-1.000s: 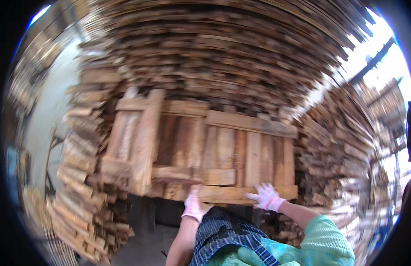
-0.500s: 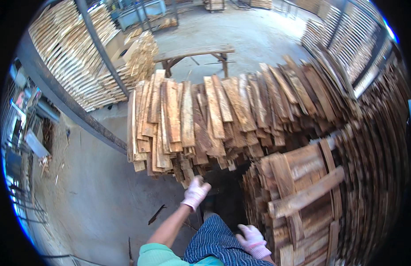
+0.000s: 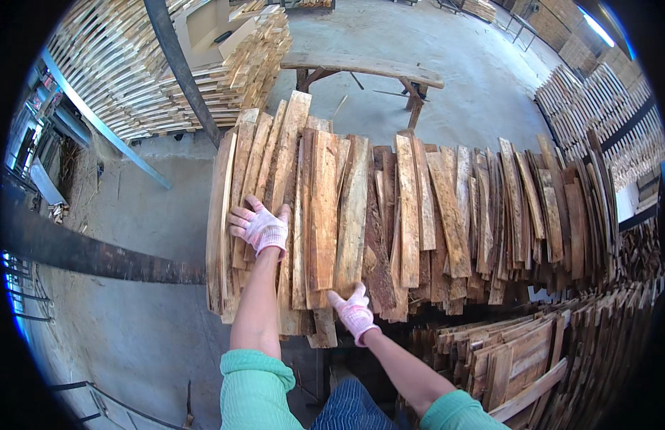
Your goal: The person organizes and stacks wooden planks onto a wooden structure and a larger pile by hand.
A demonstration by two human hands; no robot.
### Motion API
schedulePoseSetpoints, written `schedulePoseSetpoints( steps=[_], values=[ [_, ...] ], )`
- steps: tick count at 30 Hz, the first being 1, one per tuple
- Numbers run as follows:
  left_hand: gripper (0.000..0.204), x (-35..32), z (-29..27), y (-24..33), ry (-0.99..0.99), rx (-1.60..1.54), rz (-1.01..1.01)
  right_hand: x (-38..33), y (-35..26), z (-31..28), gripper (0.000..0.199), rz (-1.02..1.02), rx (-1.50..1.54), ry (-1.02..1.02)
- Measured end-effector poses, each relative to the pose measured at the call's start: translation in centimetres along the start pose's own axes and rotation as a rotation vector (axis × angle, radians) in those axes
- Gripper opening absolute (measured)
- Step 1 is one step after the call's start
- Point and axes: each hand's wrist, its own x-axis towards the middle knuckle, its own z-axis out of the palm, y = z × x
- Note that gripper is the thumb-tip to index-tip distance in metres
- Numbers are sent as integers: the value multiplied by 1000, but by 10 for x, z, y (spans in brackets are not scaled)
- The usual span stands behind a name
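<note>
A wide pile of rough wooden boards (image 3: 350, 215), bark-edged and brown to tan, lies in front of me with the board ends facing me. My left hand (image 3: 262, 228), in a pale pinkish glove, rests on top of the boards at the pile's left part, fingers spread. At the near ends of the boards is my right hand (image 3: 354, 313), gloved alike, thumb and forefinger apart beside a board end. Its other fingers are partly hidden; I see nothing held in it.
A second stack of darker boards (image 3: 522, 355) stands at the lower right. Beyond the pile is a wooden bench (image 3: 361, 66). Stacked lumber (image 3: 131, 86) with an open cardboard box (image 3: 210, 36) fills the far left. A dark metal beam (image 3: 103, 247) runs along the left.
Both hands have come up and forward to the board pile: the left onto its top, the right to the near ends. My view has shifted, with the pile now nearer.
</note>
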Motion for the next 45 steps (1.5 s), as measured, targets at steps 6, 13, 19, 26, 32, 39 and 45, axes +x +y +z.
schedulePoseSetpoints(
  steps=[6,13,19,26,32,39,45],
  values=[
    [114,-2,-35,16,-134,-75,-4,-10,-64,39,131,238,295,31],
    [94,2,-48,9,-296,-350,78,-6,-24,64,88,-65,484,-41],
    [99,21,-31,-45,-465,-751,151,-19,-45,84,80,20,877,-28],
    [128,-100,-2,-163,-842,-1219,-103,-24,-21,70,88,-86,754,-160],
    [80,-141,41,-149,-389,-1280,-95,-24,-46,22,86,29,983,-409],
    [94,-191,2,-126,-733,-1539,-158,-30,-18,15,92,-16,639,68],
    [89,-287,122,-181,-984,-1689,-265,-61,93,-13,105,45,265,-45]
  ],
)
